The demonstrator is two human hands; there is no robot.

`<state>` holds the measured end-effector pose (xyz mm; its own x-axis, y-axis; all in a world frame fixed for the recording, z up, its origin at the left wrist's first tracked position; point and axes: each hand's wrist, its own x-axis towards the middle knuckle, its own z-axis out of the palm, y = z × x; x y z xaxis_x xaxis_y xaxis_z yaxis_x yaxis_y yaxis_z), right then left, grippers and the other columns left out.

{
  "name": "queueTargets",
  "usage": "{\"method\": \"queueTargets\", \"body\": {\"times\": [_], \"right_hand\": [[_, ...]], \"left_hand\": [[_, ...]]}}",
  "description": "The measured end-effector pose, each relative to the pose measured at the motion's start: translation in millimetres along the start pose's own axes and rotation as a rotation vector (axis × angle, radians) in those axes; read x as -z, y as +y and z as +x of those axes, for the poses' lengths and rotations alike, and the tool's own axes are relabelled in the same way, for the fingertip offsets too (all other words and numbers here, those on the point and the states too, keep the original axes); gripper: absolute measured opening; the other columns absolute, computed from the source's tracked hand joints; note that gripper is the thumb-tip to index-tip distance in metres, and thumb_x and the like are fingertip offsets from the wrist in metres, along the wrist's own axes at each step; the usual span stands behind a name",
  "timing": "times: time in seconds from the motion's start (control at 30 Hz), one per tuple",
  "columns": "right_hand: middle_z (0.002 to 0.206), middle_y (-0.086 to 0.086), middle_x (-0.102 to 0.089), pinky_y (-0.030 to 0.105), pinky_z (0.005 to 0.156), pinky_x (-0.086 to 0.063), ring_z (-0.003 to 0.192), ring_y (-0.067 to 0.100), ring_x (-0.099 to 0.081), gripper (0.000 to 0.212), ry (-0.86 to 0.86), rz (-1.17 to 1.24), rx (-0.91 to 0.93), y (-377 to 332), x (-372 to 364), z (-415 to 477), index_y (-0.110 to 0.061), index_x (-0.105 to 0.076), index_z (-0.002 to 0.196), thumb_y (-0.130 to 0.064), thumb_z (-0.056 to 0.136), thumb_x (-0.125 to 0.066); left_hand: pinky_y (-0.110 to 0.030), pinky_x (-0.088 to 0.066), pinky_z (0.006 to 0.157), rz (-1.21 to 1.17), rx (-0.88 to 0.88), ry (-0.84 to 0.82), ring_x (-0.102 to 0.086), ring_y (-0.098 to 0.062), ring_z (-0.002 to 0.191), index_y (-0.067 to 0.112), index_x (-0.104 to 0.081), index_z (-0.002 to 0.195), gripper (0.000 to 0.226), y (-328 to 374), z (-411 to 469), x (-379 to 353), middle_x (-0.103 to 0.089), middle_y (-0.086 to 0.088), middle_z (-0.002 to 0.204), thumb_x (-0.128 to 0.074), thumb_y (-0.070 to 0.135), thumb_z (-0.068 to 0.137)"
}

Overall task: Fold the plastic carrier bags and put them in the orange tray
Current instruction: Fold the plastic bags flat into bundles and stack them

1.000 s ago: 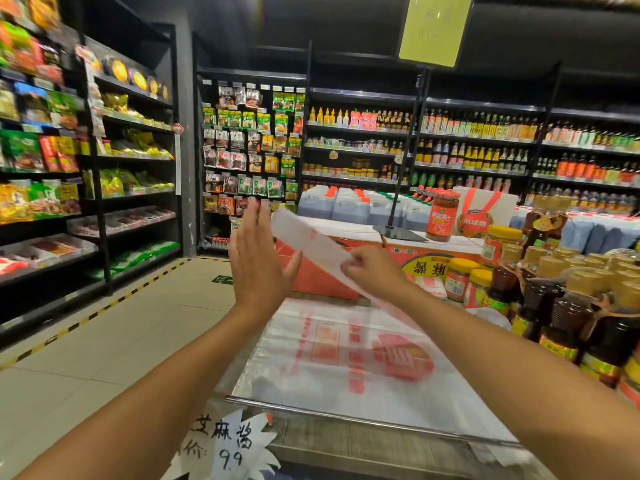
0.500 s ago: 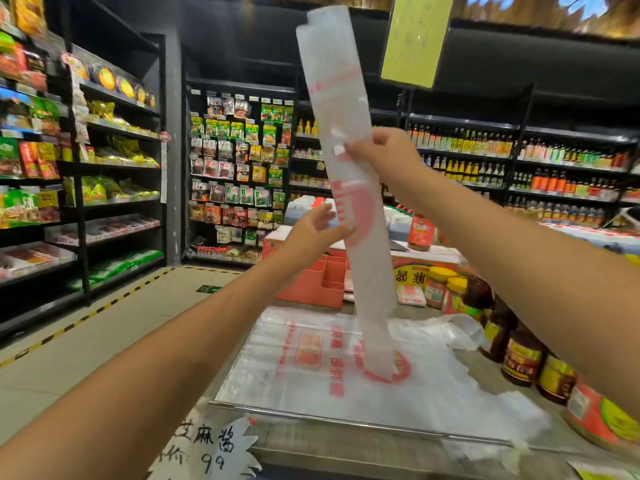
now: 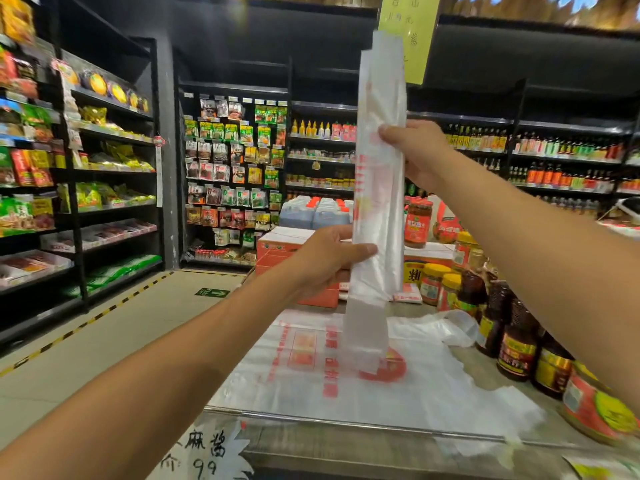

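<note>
A clear plastic carrier bag (image 3: pixel 379 202) with red print, folded into a long narrow strip, stands upright in the air over the counter. My right hand (image 3: pixel 415 150) pinches it at mid-height from the right side. My left hand (image 3: pixel 329 261) grips its lower part from the left, thumb across the front. The strip's bottom end hangs just above a second carrier bag (image 3: pixel 346 375) that lies spread flat on the counter. The orange tray (image 3: pixel 287 258) stands at the counter's far end, behind my left hand and partly hidden by it.
Jars and dark sauce bottles (image 3: pixel 512 341) crowd the counter's right side. A metal rail (image 3: pixel 346 422) runs along the counter's front edge, with a paper price sign (image 3: pixel 204 452) below it. Stocked shelves (image 3: pixel 86 168) line the aisle at left and behind.
From low over the counter, my right hand raised the folded strip upright. My left hand, open and apart from the bag a second ago, now grips its lower part.
</note>
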<state>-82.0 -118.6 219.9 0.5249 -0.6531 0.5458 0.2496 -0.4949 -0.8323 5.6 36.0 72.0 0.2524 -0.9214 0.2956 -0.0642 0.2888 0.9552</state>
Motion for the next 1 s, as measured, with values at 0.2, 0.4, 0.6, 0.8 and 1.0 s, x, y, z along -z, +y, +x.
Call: {"method": "queueTargets", "body": {"times": [0.2, 0.4, 0.6, 0.8, 1.0], "right_hand": [[0.104, 0.011, -0.076, 0.046, 0.082, -0.063, 0.096, 0.029, -0.075, 0.017, 0.023, -0.008, -0.211, 53, 9, 3, -0.008, -0.065, 0.102, -0.017, 0.091, -0.076], [0.111, 0.016, -0.075, 0.053, 0.096, -0.057, 0.104, 0.034, -0.073, 0.021, -0.036, -0.010, -0.443, 126, 8, -6, -0.008, -0.068, 0.106, -0.020, 0.091, -0.076], [0.094, 0.008, -0.073, 0.033, 0.068, -0.057, 0.079, 0.020, -0.069, 0.030, -0.107, -0.124, -0.640, 219, 12, -42, -0.005, -0.067, 0.116, -0.014, 0.090, -0.077], [0.137, 0.011, -0.059, 0.037, 0.091, -0.051, 0.116, 0.028, -0.062, 0.075, -0.249, -0.667, -0.576, 299, 12, -66, -0.005, -0.050, 0.139, -0.028, 0.078, -0.088], [0.161, 0.002, -0.034, 0.047, 0.116, -0.036, 0.146, 0.029, -0.033, 0.069, -0.521, -1.242, -0.305, 322, 7, -71, -0.026, -0.046, 0.151, -0.057, 0.091, -0.060]], "left_hand": [[-0.039, -0.063, 0.086, -0.047, 0.164, -0.047, -0.074, -0.026, 0.096, 0.003, -0.067, 0.123, 0.024, -19, -3, -5, -0.074, -0.016, 0.116, -0.061, 0.007, 0.100], [-0.032, -0.064, 0.079, -0.176, 0.301, -0.051, -0.076, -0.019, 0.082, -0.001, -0.066, 0.123, 0.024, -61, -8, -10, -0.076, -0.016, 0.106, -0.061, 0.002, 0.099], [-0.033, -0.064, 0.080, -0.198, 0.569, -0.077, -0.076, -0.023, 0.094, 0.002, -0.067, 0.121, 0.024, -116, -26, -22, -0.075, -0.018, 0.113, -0.062, -0.002, 0.097], [-0.044, -0.053, 0.104, -0.132, 0.771, -0.125, -0.066, -0.030, 0.121, 0.002, -0.065, 0.130, 0.035, -153, -31, -17, -0.070, -0.018, 0.126, -0.065, -0.001, 0.095], [-0.042, -0.056, 0.097, -0.159, 0.820, -0.131, -0.066, -0.030, 0.122, 0.000, -0.064, 0.130, 0.032, -159, -27, -15, -0.070, -0.019, 0.126, -0.062, -0.002, 0.097]]}}
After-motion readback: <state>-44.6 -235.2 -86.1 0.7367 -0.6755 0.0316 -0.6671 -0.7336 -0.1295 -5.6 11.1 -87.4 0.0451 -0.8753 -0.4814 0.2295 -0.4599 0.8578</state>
